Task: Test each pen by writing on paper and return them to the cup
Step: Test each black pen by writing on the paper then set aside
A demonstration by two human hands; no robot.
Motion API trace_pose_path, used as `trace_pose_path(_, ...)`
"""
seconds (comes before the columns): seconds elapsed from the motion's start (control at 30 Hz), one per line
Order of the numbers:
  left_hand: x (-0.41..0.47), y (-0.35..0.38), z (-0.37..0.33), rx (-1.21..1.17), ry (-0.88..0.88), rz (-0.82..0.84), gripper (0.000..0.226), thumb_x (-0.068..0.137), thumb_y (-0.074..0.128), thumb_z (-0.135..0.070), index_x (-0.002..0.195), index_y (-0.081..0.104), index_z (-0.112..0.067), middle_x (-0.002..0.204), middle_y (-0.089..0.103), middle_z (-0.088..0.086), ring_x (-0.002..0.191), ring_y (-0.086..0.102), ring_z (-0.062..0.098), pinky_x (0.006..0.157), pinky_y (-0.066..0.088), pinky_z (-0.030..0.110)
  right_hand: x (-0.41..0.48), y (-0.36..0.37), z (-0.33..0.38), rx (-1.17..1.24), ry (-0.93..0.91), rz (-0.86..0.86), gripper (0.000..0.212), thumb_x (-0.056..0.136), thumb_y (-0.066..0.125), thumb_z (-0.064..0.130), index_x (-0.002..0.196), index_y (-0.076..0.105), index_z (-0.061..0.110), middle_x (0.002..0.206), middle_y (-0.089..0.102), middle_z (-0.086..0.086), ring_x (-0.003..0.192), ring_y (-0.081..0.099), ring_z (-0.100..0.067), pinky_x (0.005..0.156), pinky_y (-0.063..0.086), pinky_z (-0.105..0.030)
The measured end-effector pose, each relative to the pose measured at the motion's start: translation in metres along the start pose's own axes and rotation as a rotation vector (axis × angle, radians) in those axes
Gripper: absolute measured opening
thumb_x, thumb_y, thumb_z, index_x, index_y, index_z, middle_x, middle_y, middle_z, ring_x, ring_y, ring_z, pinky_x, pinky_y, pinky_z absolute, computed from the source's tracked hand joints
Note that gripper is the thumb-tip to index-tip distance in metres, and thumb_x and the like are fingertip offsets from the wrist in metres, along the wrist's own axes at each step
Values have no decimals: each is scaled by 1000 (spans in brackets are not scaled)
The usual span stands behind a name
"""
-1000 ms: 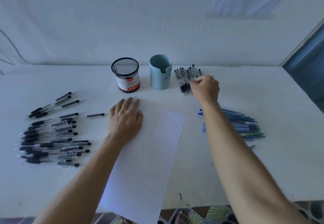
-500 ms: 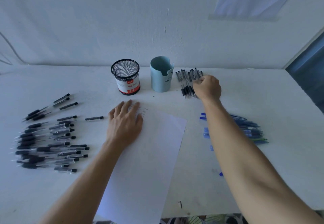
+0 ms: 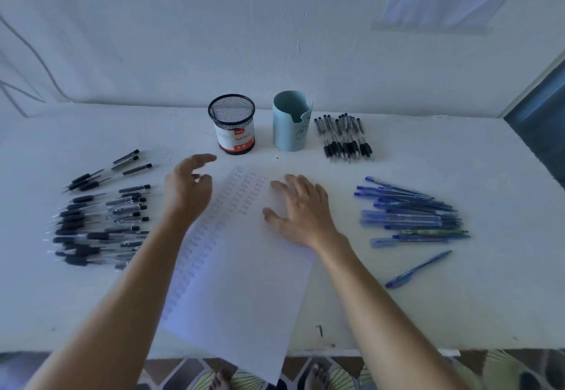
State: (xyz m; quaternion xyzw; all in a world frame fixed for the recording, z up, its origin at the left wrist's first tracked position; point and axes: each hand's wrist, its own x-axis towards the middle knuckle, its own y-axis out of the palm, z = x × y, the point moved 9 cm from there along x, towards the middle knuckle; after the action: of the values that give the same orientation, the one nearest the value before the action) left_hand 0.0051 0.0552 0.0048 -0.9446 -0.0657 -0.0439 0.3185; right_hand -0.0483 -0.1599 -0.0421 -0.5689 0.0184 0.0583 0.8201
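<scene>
**Both hands empty at the paper**

The right hand (image 3: 301,209) is resting flat on the paper (image 3: 244,282), its fingers spread and gripping nothing. The left hand (image 3: 188,189) is hovering at the sheet's left edge, blurred, its fingers loosely curled around nothing. The mesh cup (image 3: 232,123) and the light blue cup (image 3: 292,123) are standing upright beyond the paper. Black pens (image 3: 97,218) are lying to the left, more black pens (image 3: 344,137) beside the blue cup, and blue pens (image 3: 412,215) to the right.
</scene>
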Motion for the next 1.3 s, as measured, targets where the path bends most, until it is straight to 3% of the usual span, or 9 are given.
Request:
trace_pose_path(0.13,-1,-25,23,526,-9,-26,44,82,56,-5,124,67,-14,134,61,9,125,43,31,102,29,45,-7,12,-6,-103,20,82,72,95,31,68,158,9,39,167,-5,7,153,-10,-20,120,-10,-54)
trace_pose_path(0.3,-9,-39,47,757,-127,-67,13,90,60,-18,93,72,-14,105,70,10,102,40,25,88,24,44,-11,15,-9,-159,41,62,73,94,20,73,157,0,41,166,-11,9,153,-13,-21,120,-10,-54)
trace_pose_path(0.53,-21,-19,-10,296,385,-127,17,99,59,-14,113,61,-4,109,70,15,106,59,34,87,37,46,-10,16,-8,-177,29,29,73,95,18,71,158,-1,38,167,-10,7,153,-14,-22,120,-13,-54)
trace_pose_path(0.63,-23,-10,-25,-27,308,-46,34,104,43,-35,120,55,-8,89,61,5,77,50,12,67,35,31,-11,16,-8,-185,27,7,73,96,17,70,158,0,36,167,-9,6,153,-14,-22,119,-13,-55)
trace_pose_path(0.77,-29,7,-43,-497,217,148,74,86,35,-82,85,57,-12,71,56,-16,67,45,-1,71,39,15,-10,17,-8,-171,22,-25,73,96,18,69,158,1,35,167,-7,6,153,-14,-21,119,-15,-54)
trace_pose_path(0.97,-29,25,-57,-860,79,267,28,67,50,-42,52,33,-25,57,20,-3,66,13,21,65,12,38,-11,17,-9,-135,27,-50,72,96,22,69,158,5,37,167,-4,7,153,-13,-20,119,-15,-53)
trace_pose_path(1.13,-27,40,-50,-942,10,340,28,82,69,-45,77,59,-20,64,41,-7,58,28,11,58,27,22,-11,15,-8,-110,24,-62,72,96,25,68,158,8,36,168,-3,6,153,-12,-21,119,-14,-53)
trace_pose_path(1.2,-23,44,-42,-840,7,268,27,95,54,-34,93,69,-11,72,53,-2,59,42,10,59,35,22,-11,14,-7,-106,20,-67,72,96,26,67,158,9,35,168,-2,5,153,-11,-21,119,-14,-54)
trace_pose_path(1.3,-18,50,-31,-805,-27,267,63,101,26,-53,102,73,-11,83,64,5,72,57,20,69,48,27,-11,12,-7,-135,21,-74,73,96,26,68,158,11,33,168,0,4,154,-9,-23,120,-11,-55)
